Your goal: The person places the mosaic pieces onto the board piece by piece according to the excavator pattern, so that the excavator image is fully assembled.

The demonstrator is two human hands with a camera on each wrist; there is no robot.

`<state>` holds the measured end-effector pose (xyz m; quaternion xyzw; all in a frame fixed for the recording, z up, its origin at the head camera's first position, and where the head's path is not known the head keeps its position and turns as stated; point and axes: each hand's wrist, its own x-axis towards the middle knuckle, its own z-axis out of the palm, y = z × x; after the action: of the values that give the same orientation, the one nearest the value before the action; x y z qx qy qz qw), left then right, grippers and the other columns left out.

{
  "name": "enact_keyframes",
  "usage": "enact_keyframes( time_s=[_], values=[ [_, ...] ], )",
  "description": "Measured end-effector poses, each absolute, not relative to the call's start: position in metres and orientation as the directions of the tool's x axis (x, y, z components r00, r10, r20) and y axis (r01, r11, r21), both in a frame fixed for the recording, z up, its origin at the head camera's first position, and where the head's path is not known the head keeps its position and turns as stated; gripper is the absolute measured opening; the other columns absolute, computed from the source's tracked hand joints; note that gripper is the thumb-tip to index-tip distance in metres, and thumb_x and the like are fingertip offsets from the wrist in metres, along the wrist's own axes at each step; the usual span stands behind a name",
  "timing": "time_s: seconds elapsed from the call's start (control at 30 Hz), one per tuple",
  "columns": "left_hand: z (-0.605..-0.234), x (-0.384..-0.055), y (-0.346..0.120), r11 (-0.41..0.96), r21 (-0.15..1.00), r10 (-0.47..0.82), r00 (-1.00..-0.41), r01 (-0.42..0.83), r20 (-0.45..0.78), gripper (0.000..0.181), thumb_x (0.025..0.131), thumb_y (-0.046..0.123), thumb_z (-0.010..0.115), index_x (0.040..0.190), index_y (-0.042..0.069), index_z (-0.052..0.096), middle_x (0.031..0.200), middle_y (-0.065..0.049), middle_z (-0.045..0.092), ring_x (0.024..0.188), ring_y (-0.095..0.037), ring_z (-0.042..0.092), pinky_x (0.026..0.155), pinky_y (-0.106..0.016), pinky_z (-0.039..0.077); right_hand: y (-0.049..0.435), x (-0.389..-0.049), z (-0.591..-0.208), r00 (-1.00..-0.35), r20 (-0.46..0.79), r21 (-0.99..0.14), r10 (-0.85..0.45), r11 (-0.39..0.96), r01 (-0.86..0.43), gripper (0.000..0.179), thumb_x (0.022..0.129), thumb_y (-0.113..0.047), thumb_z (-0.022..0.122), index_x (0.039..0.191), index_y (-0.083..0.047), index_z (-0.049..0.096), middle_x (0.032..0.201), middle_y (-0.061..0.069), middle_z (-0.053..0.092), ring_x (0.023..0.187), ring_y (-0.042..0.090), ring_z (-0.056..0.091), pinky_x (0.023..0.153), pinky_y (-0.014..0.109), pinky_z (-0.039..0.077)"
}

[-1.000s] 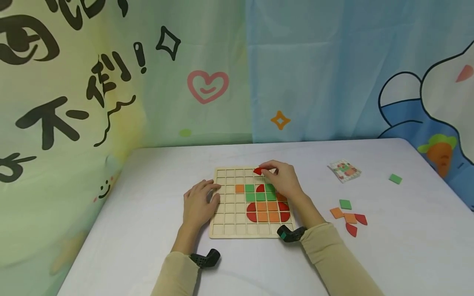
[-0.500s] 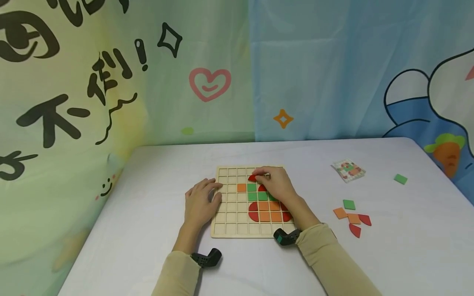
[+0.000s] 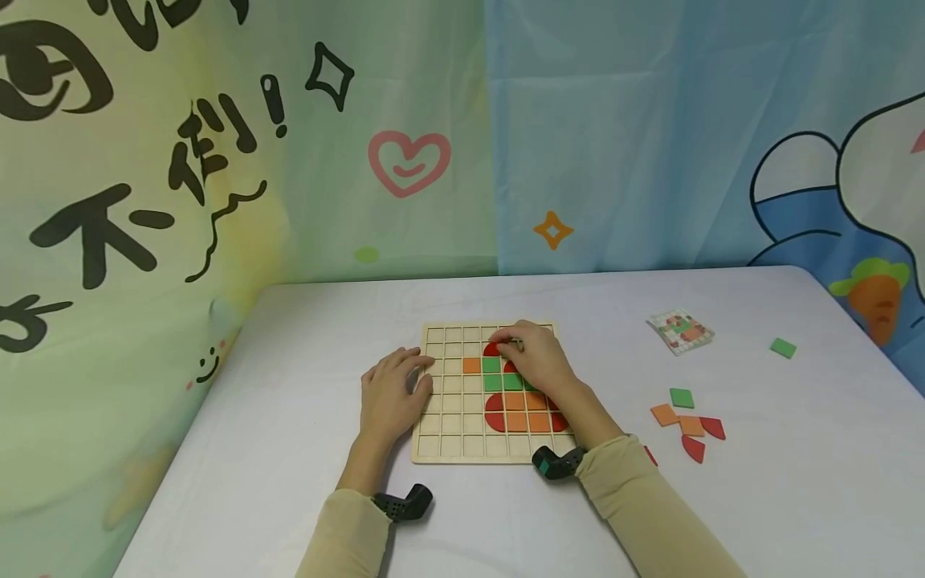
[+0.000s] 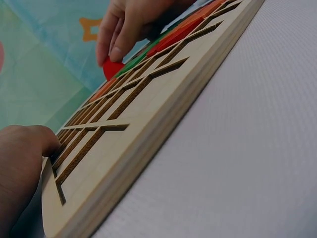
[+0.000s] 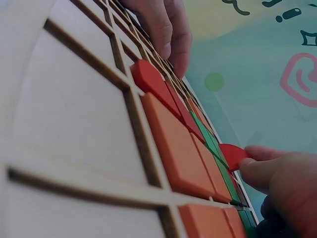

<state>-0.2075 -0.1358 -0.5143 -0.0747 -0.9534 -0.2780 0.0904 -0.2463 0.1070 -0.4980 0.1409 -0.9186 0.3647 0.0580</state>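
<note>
Red, the quarter-round piece (image 3: 491, 350), pinched by the right hand (image 3: 538, 353), has moved from the far row of the pale wooden board (image 3: 450, 427) to just beyond the inlaid green squares (image 3: 512, 382), so fitting it seems under way. The left hand (image 3: 390, 395), fingers relaxed, touches the board's gridded left edge; flat, square-cornered orange tiles (image 3: 516, 422) sit inlaid nearby.

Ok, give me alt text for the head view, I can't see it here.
A person's right hand pinches a red piece over the far part of a wooden grid board, while the left hand rests at its left edge. Green, orange and red tiles fill part of the board; loose tiles and a patterned card lie to the right on the white table.
</note>
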Motion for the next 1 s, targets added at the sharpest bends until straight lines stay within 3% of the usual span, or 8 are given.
enact_keyframes(
  time_s=[0.17, 0.63, 1.0],
  values=[
    [-0.5145, -0.2069, -0.1362, 0.831, 0.521, 0.093, -0.972, 0.195, 0.215, 0.028, 0.089, 0.028, 0.056, 0.115, 0.024, 0.067, 0.135, 0.001, 0.056, 0.134, -0.021, 0.042, 0.108, -0.051, 0.025, 0.1071, -0.2460, -0.5001, -0.948, 0.219, -0.604, -0.232, 0.730, -0.319, 0.020, 0.090, -0.018, 0.065, 0.108, -0.017, 0.072, 0.098, 0.004, 0.063, 0.080, 0.019, 0.057, 0.075, 0.037, 0.050],
    [-0.5134, -0.2084, -0.1361, 0.833, 0.516, 0.096, -0.972, 0.197, 0.216, 0.028, 0.090, 0.028, 0.056, 0.115, 0.024, 0.067, 0.135, 0.001, 0.057, 0.134, -0.022, 0.042, 0.107, -0.050, 0.026, 0.1057, -0.2453, -0.5010, -0.945, 0.211, -0.537, -0.250, 0.778, -0.326, 0.024, 0.092, -0.021, 0.062, 0.113, -0.016, 0.071, 0.109, 0.006, 0.061, 0.095, 0.023, 0.060, 0.079, 0.038, 0.050],
    [-0.5138, -0.2086, -0.1357, 0.833, 0.521, 0.089, -0.975, 0.186, 0.205, 0.028, 0.090, 0.028, 0.056, 0.115, 0.024, 0.067, 0.135, 0.001, 0.056, 0.135, -0.021, 0.041, 0.108, -0.050, 0.025, 0.1049, -0.2438, -0.4984, -0.956, 0.190, -0.548, -0.224, 0.784, -0.292, 0.019, 0.091, -0.020, 0.063, 0.104, -0.015, 0.075, 0.111, 0.008, 0.060, 0.091, 0.024, 0.059, 0.076, 0.038, 0.049]
  ],
)
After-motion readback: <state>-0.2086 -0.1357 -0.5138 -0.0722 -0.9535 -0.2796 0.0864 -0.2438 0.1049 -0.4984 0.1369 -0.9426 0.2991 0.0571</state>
